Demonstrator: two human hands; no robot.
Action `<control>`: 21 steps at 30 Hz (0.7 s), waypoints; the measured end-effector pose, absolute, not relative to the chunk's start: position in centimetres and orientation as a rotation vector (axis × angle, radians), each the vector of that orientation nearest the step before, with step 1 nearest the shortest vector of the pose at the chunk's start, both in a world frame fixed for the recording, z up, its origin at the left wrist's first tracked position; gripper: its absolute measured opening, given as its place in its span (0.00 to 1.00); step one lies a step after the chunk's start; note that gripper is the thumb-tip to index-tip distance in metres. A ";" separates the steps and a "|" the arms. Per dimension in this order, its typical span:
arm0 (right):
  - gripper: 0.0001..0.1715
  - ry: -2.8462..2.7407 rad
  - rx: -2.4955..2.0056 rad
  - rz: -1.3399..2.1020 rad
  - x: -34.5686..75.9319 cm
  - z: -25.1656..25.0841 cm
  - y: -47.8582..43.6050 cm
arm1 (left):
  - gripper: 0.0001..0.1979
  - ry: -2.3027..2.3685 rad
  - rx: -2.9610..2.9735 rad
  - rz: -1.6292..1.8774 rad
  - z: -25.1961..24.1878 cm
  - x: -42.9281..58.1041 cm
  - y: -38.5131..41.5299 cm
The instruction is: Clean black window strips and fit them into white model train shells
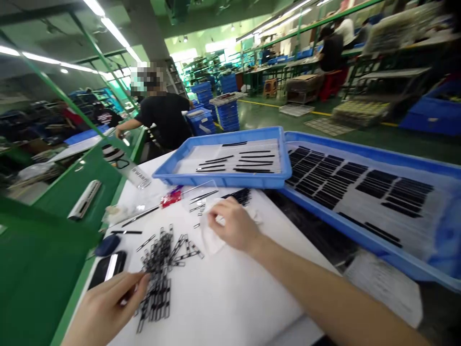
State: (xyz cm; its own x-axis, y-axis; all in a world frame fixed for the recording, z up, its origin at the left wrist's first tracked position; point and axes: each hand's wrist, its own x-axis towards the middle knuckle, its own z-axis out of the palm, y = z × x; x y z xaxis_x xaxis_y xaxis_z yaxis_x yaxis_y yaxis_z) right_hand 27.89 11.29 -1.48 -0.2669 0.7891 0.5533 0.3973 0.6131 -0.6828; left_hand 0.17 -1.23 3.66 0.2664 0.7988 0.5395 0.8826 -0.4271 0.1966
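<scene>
Head-cam shot of a white-topped workbench in a big factory room, and the wide lens bends everything a bit. The left hand is pinched narrow right at the edge of a loose heap of black strip frames, probably gripping one small piece, though the fingers hide it. The right hand is curled and pressing down on a crumpled white wipe.

Behind the wipe, a black-handled tool lies beside a red packet. A dark blue pad and a black phone sit at the table's left edge. Two blue trays hold neat rows of black strips: a smaller one at the back and a bigger one on the right, with a printed paper sheet just below it.

On the left there's a green bench with a white device on it. Past that, a co-worker in a black shirt reaches over the bench near stacked blue crates. The floor is glossy green with a yellow line, long ceiling lights run overhead, and more people work at benches in the back right.
</scene>
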 end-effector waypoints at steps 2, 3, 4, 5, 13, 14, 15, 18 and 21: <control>0.08 -1.902 -0.984 0.489 28.3 -1.9 11.5 | 0.05 -1.593 -2.421 -0.852 2.9 -0.6 -1.4; 0.09 -1.926 -0.999 0.478 28.4 -2.1 11.5 | 0.04 -1.596 -2.429 -0.866 2.5 -0.9 -1.3; 0.10 -1.948 -1.013 0.465 28.6 -2.3 11.5 | 0.06 -1.597 -2.429 -0.884 2.1 -1.1 -1.2; 0.10 -1.973 -1.021 0.455 28.7 -2.4 11.5 | 0.09 -1.599 -2.413 -0.922 1.7 -1.3 -1.0; 0.13 -2.220 -0.995 0.461 29.1 -2.9 10.1 | 0.14 -1.738 -2.120 -1.305 0.4 -1.9 -2.9; 0.14 -2.255 -0.981 0.462 28.9 -3.0 9.7 | 0.15 -1.740 -2.100 -1.340 0.5 -1.8 -3.1; 0.14 -2.290 -0.966 0.460 28.8 -3.0 9.4 | 0.16 -1.737 -2.088 -1.372 0.5 -1.6 -3.3; 0.12 -2.392 -0.901 0.457 28.3 -3.0 8.6 | 0.18 -1.690 -2.122 -1.451 0.6 -0.7 -3.6; 0.11 -2.488 -0.828 0.477 28.1 -2.9 8.3 | 0.16 -1.589 -2.168 -1.530 0.5 0.2 -4.2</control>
